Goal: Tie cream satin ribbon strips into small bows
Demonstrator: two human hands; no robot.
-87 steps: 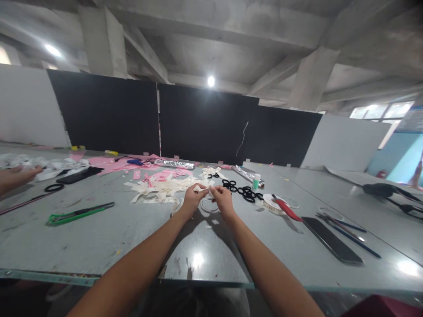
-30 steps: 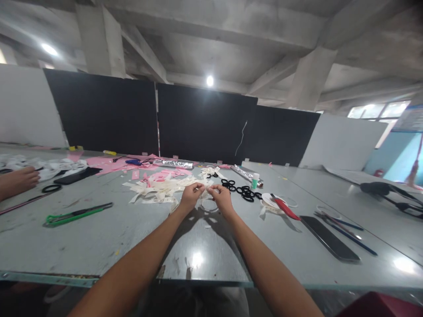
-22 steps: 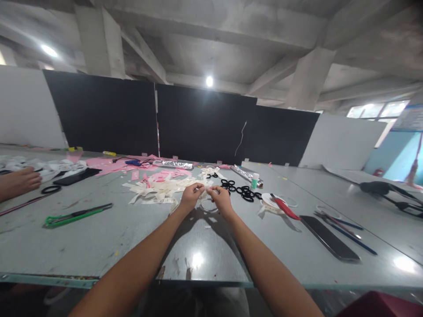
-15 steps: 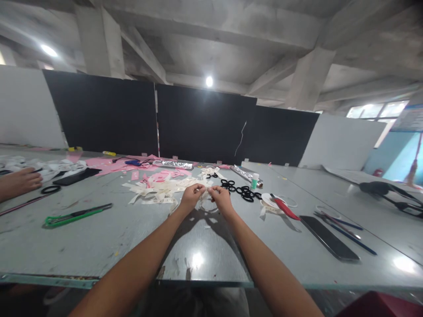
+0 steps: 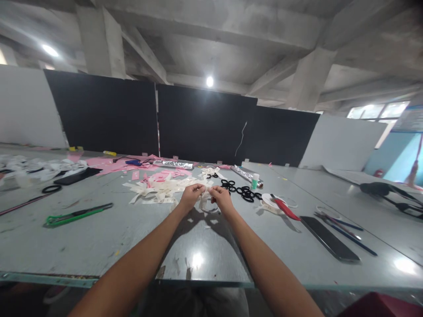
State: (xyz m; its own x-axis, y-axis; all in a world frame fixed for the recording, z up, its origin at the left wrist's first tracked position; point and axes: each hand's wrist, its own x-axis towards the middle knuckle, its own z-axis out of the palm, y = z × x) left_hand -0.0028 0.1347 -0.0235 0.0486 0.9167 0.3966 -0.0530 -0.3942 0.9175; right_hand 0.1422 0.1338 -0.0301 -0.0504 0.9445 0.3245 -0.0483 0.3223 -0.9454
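Observation:
My left hand (image 5: 192, 197) and my right hand (image 5: 222, 197) meet over the middle of the table, fingertips pinched close together. Between them is a cream-white strip (image 5: 204, 200), thin and partly hidden by the fingers. A pale ring (image 5: 209, 211) shows just below the strip; whether it is fastened to it I cannot tell. To the left of my hands lies a loose heap of cream strips (image 5: 158, 190). Several black rings (image 5: 245, 192) are grouped to the right, beside a small green bottle with a white cap (image 5: 254, 181).
On the right are a white tape roll (image 5: 270, 200), a red-handled tool (image 5: 287, 209), a black phone (image 5: 328, 238) and pens (image 5: 350, 233). A green cutter (image 5: 77, 216) lies left. Pink scraps (image 5: 109, 165) and foil (image 5: 173, 164) line the back, before black boards (image 5: 205, 123).
The other person's hand at the left edge has gone out of view. My hands stay in nearly the same place, and the strip between them hangs slightly differently.

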